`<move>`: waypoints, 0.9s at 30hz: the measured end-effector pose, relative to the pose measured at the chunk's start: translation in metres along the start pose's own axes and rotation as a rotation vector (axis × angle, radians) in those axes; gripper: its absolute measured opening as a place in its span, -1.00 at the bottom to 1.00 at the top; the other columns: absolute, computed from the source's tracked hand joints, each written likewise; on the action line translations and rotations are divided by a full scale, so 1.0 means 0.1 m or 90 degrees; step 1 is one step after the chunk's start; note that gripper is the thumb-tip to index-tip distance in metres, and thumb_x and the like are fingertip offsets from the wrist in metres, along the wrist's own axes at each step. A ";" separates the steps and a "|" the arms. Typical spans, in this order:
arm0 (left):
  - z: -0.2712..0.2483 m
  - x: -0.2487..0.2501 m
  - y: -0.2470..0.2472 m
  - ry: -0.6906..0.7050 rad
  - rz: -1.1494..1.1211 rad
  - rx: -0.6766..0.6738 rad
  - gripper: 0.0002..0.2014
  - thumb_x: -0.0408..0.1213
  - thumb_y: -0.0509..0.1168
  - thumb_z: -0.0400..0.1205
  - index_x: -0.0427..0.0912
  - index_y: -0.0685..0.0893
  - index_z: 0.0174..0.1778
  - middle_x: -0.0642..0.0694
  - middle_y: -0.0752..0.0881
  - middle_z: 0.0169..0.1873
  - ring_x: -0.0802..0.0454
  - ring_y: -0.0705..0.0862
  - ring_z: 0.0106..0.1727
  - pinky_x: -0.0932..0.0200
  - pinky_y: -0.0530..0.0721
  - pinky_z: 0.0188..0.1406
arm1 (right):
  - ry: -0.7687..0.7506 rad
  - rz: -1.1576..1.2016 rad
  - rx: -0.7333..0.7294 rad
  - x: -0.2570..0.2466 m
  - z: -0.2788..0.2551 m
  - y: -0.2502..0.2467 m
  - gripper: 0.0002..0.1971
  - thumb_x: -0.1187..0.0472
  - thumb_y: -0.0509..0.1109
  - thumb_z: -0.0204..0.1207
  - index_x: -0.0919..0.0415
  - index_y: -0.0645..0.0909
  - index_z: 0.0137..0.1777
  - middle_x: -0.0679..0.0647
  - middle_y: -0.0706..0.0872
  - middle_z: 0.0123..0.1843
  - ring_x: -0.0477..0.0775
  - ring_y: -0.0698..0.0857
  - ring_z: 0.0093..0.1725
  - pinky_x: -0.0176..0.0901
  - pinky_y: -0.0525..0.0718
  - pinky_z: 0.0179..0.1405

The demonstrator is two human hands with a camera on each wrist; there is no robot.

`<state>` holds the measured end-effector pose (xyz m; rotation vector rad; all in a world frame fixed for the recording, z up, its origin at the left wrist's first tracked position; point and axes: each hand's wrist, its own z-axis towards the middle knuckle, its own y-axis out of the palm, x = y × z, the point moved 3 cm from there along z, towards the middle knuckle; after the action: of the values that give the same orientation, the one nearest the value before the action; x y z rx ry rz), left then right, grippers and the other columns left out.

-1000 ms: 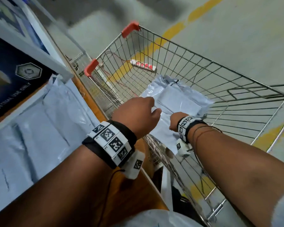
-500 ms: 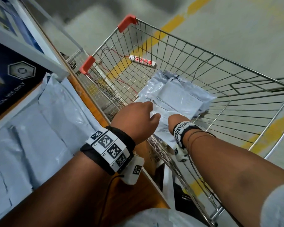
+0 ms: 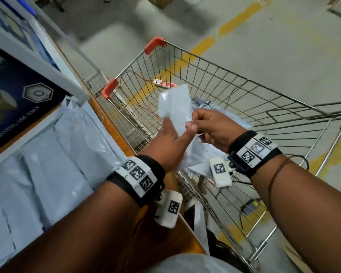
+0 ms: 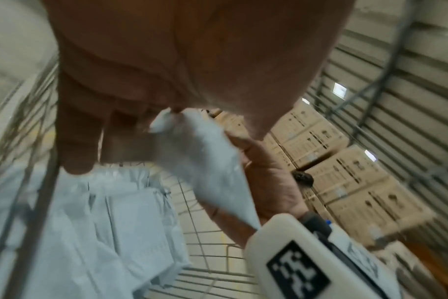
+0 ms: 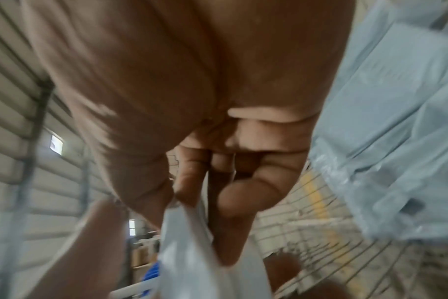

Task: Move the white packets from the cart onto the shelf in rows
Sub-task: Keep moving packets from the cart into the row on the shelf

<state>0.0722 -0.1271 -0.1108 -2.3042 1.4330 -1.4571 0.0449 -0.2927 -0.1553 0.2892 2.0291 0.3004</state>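
A second ago both my hands reached down among the packets in the cart (image 3: 234,89); now my left hand (image 3: 168,142) and right hand (image 3: 212,128) pinch one white packet (image 3: 175,107) lifted above it. It is thin, glossy and crumpled, standing upright beside the shelf (image 3: 114,123).

The right hand (image 5: 205,125) pinches the top of a white packet (image 5: 192,252) between thumb and curled fingers (image 5: 243,194). More packets (image 5: 386,121) lie blurred at right above the cart (image 5: 320,232) wire; the left hand (image 5: 85,252) shows lower left.
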 end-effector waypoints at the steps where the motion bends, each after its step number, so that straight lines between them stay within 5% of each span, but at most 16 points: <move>1: 0.00 0.00 0.02 -0.008 -0.115 0.012 -0.06 0.59 0.40 0.54 0.22 0.24 0.73 -0.03 0.73 0.48 -0.14 0.81 0.36 -0.36 0.81 0.37 | -0.009 0.044 -0.018 -0.06 -0.05 0.05 -0.68 0.40 0.43 0.74 0.13 0.46 -0.21 -0.04 0.58 -0.40 -0.19 0.57 -0.50 -0.38 0.54 -0.56; 3: 0.02 0.01 0.01 -0.012 -0.270 0.042 -0.08 0.37 0.66 0.46 0.32 0.30 0.63 0.01 0.74 0.46 -0.12 0.82 0.41 -0.34 0.81 0.40 | -0.016 0.095 -0.047 -0.12 -0.08 0.10 -0.71 0.41 0.35 0.78 0.16 0.49 -0.19 -0.06 0.62 -0.39 -0.19 0.60 -0.49 -0.39 0.58 -0.55; 5: 0.03 0.06 -0.06 0.011 -0.297 0.065 -0.06 0.11 0.72 0.45 0.28 0.29 0.65 0.00 0.75 0.46 -0.09 0.82 0.41 -0.27 0.82 0.40 | -0.012 0.117 -0.093 -0.12 -0.07 0.12 -0.76 0.37 0.37 0.76 0.16 0.59 -0.17 0.01 0.67 -0.27 -0.09 0.69 -0.32 -0.26 0.73 -0.37; 8: 0.05 0.10 -0.16 -0.013 -0.230 0.084 0.11 0.02 0.68 0.35 0.33 0.17 0.77 -0.03 0.70 0.52 -0.19 0.79 0.40 -0.30 0.81 0.39 | 0.024 0.171 -0.187 -0.04 -0.09 0.12 -0.82 0.30 0.24 0.67 0.25 0.69 0.03 0.20 0.75 -0.02 0.14 0.79 -0.03 0.08 0.82 0.00; 10: 0.02 0.11 -0.23 -0.030 -0.116 0.106 0.20 0.07 0.62 0.38 0.21 0.05 0.88 -0.05 0.63 0.58 -0.18 0.73 0.43 -0.21 0.77 0.42 | 0.043 0.170 -0.179 0.02 -0.05 0.08 -0.73 0.34 0.15 0.71 0.33 0.70 0.16 0.29 0.82 0.07 0.26 0.84 0.04 0.13 0.80 0.02; 12: -0.03 0.11 -0.30 -0.022 -0.016 0.126 0.13 0.24 0.54 0.35 0.06 0.18 0.82 -0.09 0.64 0.51 -0.22 0.74 0.37 -0.24 0.82 0.33 | 0.051 0.009 -0.057 0.13 0.13 0.02 -0.71 0.36 0.15 0.78 0.32 0.74 0.17 0.29 0.88 0.09 0.32 0.87 0.04 0.06 0.79 -0.09; 14: -0.07 0.10 -0.36 -0.037 0.089 0.128 0.03 0.28 0.43 0.34 0.07 0.21 0.73 -0.17 0.60 0.42 -0.32 0.74 0.27 -0.29 0.87 0.17 | 0.084 -0.403 0.064 0.31 0.36 -0.07 -0.77 0.15 0.29 0.80 0.22 0.76 0.16 0.23 0.88 0.09 0.29 0.84 0.06 0.06 0.74 0.00; 17: -0.09 0.06 -0.37 -0.072 0.216 0.117 -0.03 0.24 0.43 0.50 0.17 0.10 0.79 -0.25 0.46 0.50 -0.40 0.68 0.33 -0.37 0.85 0.24 | 0.233 -0.899 0.048 0.87 0.60 -0.24 -0.46 -0.29 0.49 0.58 0.08 0.66 0.38 0.23 0.67 0.35 0.32 0.73 0.23 0.09 0.73 0.26; 21: -0.15 0.03 -0.35 -0.076 0.270 0.112 -0.04 0.25 0.41 0.62 0.20 0.00 0.84 -0.24 0.37 0.60 -0.38 0.61 0.46 -0.36 0.76 0.40 | 0.267 -1.043 0.045 1.71 0.62 -0.32 -0.07 -0.35 0.66 0.28 0.01 0.44 0.59 0.18 0.52 0.48 0.36 0.65 0.41 0.27 0.69 0.36; 27: -0.15 -0.05 -0.40 -0.089 0.256 0.102 -0.06 0.24 0.40 0.65 0.19 0.02 0.85 -0.24 0.37 0.61 -0.37 0.59 0.50 -0.36 0.70 0.48 | 0.304 -1.121 0.011 1.79 0.83 -0.29 -0.23 0.05 0.60 0.47 -0.03 0.37 0.66 0.21 0.51 0.52 0.44 0.58 0.51 0.52 0.65 0.36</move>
<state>0.0876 -0.0950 -0.0859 -1.8460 1.5589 -1.2180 0.0359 -0.2538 -0.3508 -1.6253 1.9617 -0.8087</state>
